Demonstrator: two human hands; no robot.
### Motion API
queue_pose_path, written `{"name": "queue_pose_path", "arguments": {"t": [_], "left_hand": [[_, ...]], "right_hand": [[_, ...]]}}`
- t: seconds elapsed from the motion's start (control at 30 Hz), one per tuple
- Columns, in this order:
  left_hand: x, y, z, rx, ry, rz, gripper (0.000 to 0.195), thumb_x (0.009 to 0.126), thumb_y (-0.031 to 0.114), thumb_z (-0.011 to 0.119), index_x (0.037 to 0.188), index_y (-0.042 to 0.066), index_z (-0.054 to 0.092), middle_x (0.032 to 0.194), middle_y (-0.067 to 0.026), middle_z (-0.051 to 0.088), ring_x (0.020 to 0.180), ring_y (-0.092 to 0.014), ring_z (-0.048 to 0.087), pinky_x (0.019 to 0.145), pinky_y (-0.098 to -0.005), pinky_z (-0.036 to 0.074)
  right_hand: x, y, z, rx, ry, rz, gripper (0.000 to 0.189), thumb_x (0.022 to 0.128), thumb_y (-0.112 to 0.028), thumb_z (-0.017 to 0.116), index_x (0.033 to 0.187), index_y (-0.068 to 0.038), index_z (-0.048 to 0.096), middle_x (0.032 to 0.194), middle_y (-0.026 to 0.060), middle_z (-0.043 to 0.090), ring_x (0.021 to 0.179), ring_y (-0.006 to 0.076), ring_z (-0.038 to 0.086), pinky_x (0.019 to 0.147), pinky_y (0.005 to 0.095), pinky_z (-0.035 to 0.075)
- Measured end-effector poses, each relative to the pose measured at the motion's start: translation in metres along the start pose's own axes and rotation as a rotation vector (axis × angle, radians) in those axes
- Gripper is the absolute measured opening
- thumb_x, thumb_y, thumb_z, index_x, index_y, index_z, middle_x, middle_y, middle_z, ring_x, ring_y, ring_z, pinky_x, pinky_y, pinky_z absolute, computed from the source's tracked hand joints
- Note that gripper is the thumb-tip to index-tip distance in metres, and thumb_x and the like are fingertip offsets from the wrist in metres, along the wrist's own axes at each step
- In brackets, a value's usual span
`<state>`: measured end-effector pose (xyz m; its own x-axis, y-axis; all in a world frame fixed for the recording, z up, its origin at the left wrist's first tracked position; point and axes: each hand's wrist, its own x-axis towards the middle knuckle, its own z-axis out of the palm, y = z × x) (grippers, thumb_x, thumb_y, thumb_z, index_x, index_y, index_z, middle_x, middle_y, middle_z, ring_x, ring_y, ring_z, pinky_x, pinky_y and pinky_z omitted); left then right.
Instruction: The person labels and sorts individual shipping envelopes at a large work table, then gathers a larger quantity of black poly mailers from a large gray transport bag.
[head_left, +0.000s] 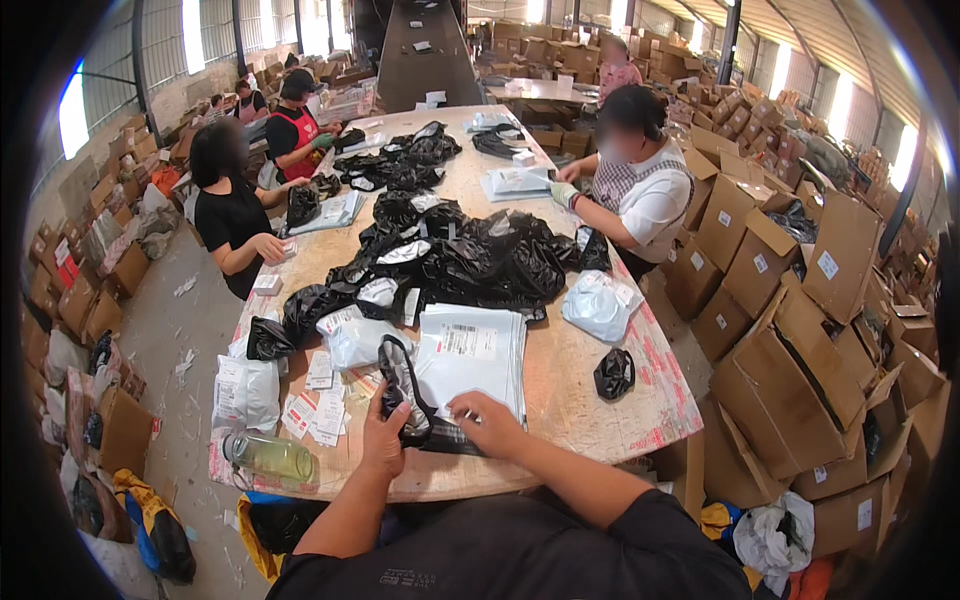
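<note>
My left hand (385, 435) grips a small black plastic-wrapped bundle (403, 379) with a silvery-grey inner side, held upright near the table's front edge. My right hand (489, 426), fingers curled, is over the lower edge of a stack of pale mailing bags (439, 371); whether it pinches the top bag cannot be told. The top bag bears a printed label. A filled white mailing bag (356, 337) lies just left of the stack. Loose printed slips (328, 416) are spread left of my left hand. Behind the stack rises a heap of black plastic-wrapped bundles (480, 259).
A bottle of yellowish liquid (274, 457) lies at the table's (577, 457) front left. Filled bags (247, 394) stand behind it. One black bundle (613, 373) and a filled white bag (600, 304) are at right. Co-workers stand along both sides. Cardboard boxes (787, 375) crowd the right floor.
</note>
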<state>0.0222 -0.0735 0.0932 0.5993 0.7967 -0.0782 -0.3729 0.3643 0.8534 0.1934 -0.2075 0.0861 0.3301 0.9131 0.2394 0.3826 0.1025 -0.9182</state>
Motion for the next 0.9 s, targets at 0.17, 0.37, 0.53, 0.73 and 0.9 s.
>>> {"name": "queue_pose_path", "arguments": {"t": [0.17,0.37,0.53,0.73,0.9], "left_hand": [[-0.019,0.007,-0.017,0.696,-0.175,-0.084,0.078,0.082,0.015,0.083,0.15,0.001,0.047,0.13,-0.0136,0.064,0.112,-0.019,0.063,0.095,-0.0321,0.052],[-0.033,-0.002,-0.042,1.191,-0.357,-0.008,0.071,0.078,0.022,0.084,0.143,0.01,0.059,0.124,-0.0213,0.067,0.117,-0.032,0.064,0.102,-0.0385,0.049],[-0.04,0.014,-0.035,1.325,-0.413,0.078,0.068,0.08,0.027,0.082,0.143,0.015,0.06,0.116,-0.0217,0.064,0.11,-0.038,0.063,0.097,-0.0409,0.05],[-0.034,0.022,-0.006,1.289,-0.597,0.051,0.065,0.082,0.027,0.08,0.143,0.014,0.06,0.111,-0.0217,0.066,0.102,-0.038,0.066,0.092,-0.0417,0.052],[-0.021,0.018,-0.004,1.387,-0.691,0.05,0.062,0.081,0.021,0.08,0.139,0.01,0.063,0.115,-0.0222,0.07,0.105,-0.035,0.069,0.092,-0.0392,0.053]], "right_hand": [[0.016,0.04,-0.035,-0.721,-0.22,-0.165,0.028,0.085,-0.026,0.075,0.105,-0.007,0.071,0.111,0.0124,0.065,0.107,0.0337,0.06,0.093,0.0431,0.05],[0.02,0.07,-0.035,-0.566,-0.138,-0.227,0.018,0.086,-0.024,0.074,0.096,-0.009,0.077,0.103,0.0104,0.065,0.102,0.0329,0.06,0.09,0.0431,0.05],[0.026,0.079,-0.039,-0.511,-0.2,-0.185,0.017,0.089,-0.022,0.07,0.096,-0.009,0.078,0.099,0.0113,0.067,0.1,0.0333,0.061,0.088,0.0426,0.051],[0.034,0.049,-0.027,-0.507,-0.02,-0.044,0.017,0.091,-0.023,0.069,0.093,-0.008,0.077,0.096,0.0139,0.067,0.097,0.0354,0.063,0.085,0.0445,0.051],[0.03,0.06,-0.029,-0.597,-0.141,-0.06,0.018,0.086,-0.021,0.073,0.098,-0.008,0.077,0.105,0.0117,0.067,0.107,0.0329,0.061,0.095,0.0416,0.05]]}}
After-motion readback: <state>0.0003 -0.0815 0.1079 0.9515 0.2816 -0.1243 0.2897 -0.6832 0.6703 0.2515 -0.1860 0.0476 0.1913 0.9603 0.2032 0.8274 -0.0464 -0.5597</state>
